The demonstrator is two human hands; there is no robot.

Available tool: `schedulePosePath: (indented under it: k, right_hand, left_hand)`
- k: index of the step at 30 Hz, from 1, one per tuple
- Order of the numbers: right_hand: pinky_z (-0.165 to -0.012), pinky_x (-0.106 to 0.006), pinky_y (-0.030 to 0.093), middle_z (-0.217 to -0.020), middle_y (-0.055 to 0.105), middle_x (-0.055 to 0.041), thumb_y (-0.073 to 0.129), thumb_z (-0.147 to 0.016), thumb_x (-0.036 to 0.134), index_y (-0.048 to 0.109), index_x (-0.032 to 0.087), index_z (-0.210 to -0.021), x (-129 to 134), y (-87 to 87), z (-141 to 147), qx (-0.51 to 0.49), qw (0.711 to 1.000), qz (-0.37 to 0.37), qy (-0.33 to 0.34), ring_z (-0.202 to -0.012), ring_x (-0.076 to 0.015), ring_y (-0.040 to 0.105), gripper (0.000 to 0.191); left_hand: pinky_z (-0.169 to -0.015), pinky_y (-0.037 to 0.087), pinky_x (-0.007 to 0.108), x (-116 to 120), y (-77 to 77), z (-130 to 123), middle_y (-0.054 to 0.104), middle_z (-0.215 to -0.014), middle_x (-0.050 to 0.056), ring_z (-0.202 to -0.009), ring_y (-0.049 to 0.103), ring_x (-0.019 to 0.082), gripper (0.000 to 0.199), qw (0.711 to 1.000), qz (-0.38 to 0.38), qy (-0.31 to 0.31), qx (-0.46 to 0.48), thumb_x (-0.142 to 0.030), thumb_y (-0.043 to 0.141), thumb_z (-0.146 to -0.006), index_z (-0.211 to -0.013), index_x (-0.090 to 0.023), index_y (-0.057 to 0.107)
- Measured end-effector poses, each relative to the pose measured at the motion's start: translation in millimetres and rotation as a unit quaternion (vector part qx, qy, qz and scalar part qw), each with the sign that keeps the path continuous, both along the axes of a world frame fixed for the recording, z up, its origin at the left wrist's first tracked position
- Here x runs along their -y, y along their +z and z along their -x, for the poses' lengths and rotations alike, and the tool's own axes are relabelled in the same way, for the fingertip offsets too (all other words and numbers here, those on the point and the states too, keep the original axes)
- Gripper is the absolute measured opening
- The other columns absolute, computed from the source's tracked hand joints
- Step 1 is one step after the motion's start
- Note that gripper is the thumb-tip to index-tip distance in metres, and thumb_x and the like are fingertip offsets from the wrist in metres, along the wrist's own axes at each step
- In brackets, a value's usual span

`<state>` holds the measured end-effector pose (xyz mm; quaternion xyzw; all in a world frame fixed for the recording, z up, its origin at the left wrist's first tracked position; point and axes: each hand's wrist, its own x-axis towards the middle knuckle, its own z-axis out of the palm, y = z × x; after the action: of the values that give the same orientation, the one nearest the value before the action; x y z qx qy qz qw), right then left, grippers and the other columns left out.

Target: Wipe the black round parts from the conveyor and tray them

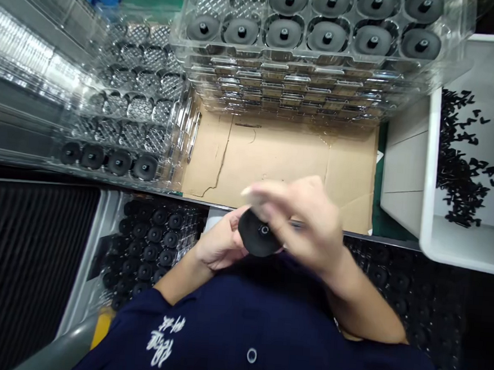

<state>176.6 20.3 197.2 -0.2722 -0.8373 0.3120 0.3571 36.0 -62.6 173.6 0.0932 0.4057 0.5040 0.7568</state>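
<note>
A round black disc-shaped part (257,236) with a small central hub is held close to my body, over the front edge of the cardboard (274,159). The fingers of my left hand (223,241) wrap round its left side and underside. Above its upper right side is my right hand (301,217), blurred by motion, its fingers bent together near the hub. Whether those fingers pinch something small cannot be made out.
Stacked clear trays with black round parts (323,60) stand at the back. More clear trays (129,109) lie at the left. A white bin (432,164) at the right holds small black pieces (462,183). Trays of black parts (149,246) sit below the table edge.
</note>
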Motion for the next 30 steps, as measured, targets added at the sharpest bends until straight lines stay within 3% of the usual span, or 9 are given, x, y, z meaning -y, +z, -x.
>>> schedulePosePath:
  k: [3,6,10,15,19,21,23,27,30]
  right_hand:
    - [-0.062,-0.027,0.044,-0.096,0.068,-0.0030,0.048,-0.092,0.037,0.064,0.022,-0.109,-24.6,-44.4,-21.0,-0.001,0.966,0.213,-0.146,-0.074,-0.0135,0.060,0.028]
    - [-0.058,-0.027,0.044,-0.083,0.068,-0.0048,0.052,-0.086,0.039,0.065,0.017,-0.102,-32.7,-95.1,-40.7,0.117,0.925,0.300,-0.200,-0.065,-0.0145,0.058,0.030]
    - [-0.062,-0.030,0.046,-0.073,0.065,-0.0021,0.063,-0.074,0.029,0.066,0.019,-0.108,-12.7,-133.5,-46.1,0.206,0.917,0.301,-0.159,-0.063,-0.0164,0.058,0.035]
    - [-0.081,-0.037,0.046,-0.113,0.060,-0.0104,0.053,-0.081,0.023,0.061,0.022,-0.116,11.0,-145.7,-27.3,0.214,0.930,0.252,-0.163,-0.093,-0.0214,0.058,0.036]
    - [-0.085,-0.036,0.043,-0.099,0.065,-0.0074,0.053,-0.084,0.027,0.063,0.020,-0.107,3.0,-160.7,-17.0,0.207,0.942,0.230,-0.130,-0.089,-0.0208,0.058,0.026]
    - [-0.083,-0.035,0.044,-0.095,0.066,-0.0062,0.053,-0.084,0.027,0.061,0.019,-0.111,-7.8,-155.3,-18.3,0.200,0.945,0.233,-0.114,-0.087,-0.0201,0.059,0.029]
    - [-0.078,-0.033,0.045,-0.099,0.066,-0.0073,0.049,-0.088,0.028,0.055,0.018,-0.120,-15.9,-130.8,-21.1,0.172,0.948,0.234,-0.128,-0.085,-0.0190,0.059,0.035]
    - [-0.079,-0.031,0.043,-0.116,0.063,-0.0045,0.046,-0.094,0.026,0.053,0.028,-0.125,-10.3,-42.8,-18.1,0.039,0.983,0.115,-0.141,-0.095,-0.0163,0.059,0.032]
    - [-0.075,-0.031,0.036,-0.093,0.068,0.0013,0.043,-0.094,0.015,0.059,0.030,-0.118,0.6,4.9,-10.7,0.041,0.998,-0.041,0.013,-0.077,-0.0109,0.057,0.032]
  left_hand:
    - [-0.078,0.059,0.033,-1.5,4.1,3.8,0.068,-0.119,0.005,-0.102,0.068,0.029,0.054,0.995,-0.022,-0.004,0.097,-0.024,0.086,-0.060,-0.110,-0.027,0.068]
    - [-0.079,0.059,0.031,-2.5,4.8,7.2,0.067,-0.121,0.006,-0.103,0.068,0.026,0.050,0.990,-0.027,-0.002,0.137,-0.025,0.085,-0.064,-0.111,-0.028,0.068]
    - [-0.080,0.058,0.031,-3.4,-1.1,9.0,0.067,-0.121,0.007,-0.104,0.068,0.027,0.054,0.985,-0.032,-0.007,0.171,-0.035,0.086,-0.062,-0.113,-0.027,0.067]
    - [-0.079,0.058,0.033,-4.3,-5.6,11.2,0.068,-0.118,0.009,-0.105,0.067,0.030,0.068,0.986,-0.028,-0.011,0.163,-0.049,0.086,-0.054,-0.114,-0.026,0.065]
    - [-0.077,0.058,0.030,-4.2,-8.3,13.3,0.068,-0.116,0.008,-0.103,0.068,0.027,0.067,0.986,-0.016,-0.008,0.167,-0.049,0.086,-0.054,-0.114,-0.026,0.065]
    - [-0.079,0.058,0.029,-3.6,-9.4,13.6,0.069,-0.116,0.008,-0.103,0.068,0.027,0.066,0.984,-0.018,-0.006,0.178,-0.048,0.085,-0.055,-0.114,-0.026,0.066]
    - [-0.081,0.057,0.030,-3.0,-9.6,13.0,0.068,-0.118,0.008,-0.105,0.067,0.026,0.064,0.982,-0.028,-0.012,0.185,-0.048,0.084,-0.058,-0.115,-0.025,0.066]
    - [-0.081,0.056,0.029,-2.0,-10.5,9.2,0.071,-0.112,0.005,-0.100,0.068,0.025,0.063,0.986,-0.023,-0.018,0.162,-0.047,0.085,-0.058,-0.113,-0.023,0.068]
    - [-0.086,0.052,0.029,-0.6,-13.9,7.1,0.073,-0.095,0.003,-0.098,0.068,0.024,0.055,0.994,-0.006,-0.011,0.109,-0.048,0.083,-0.060,-0.104,-0.017,0.071]
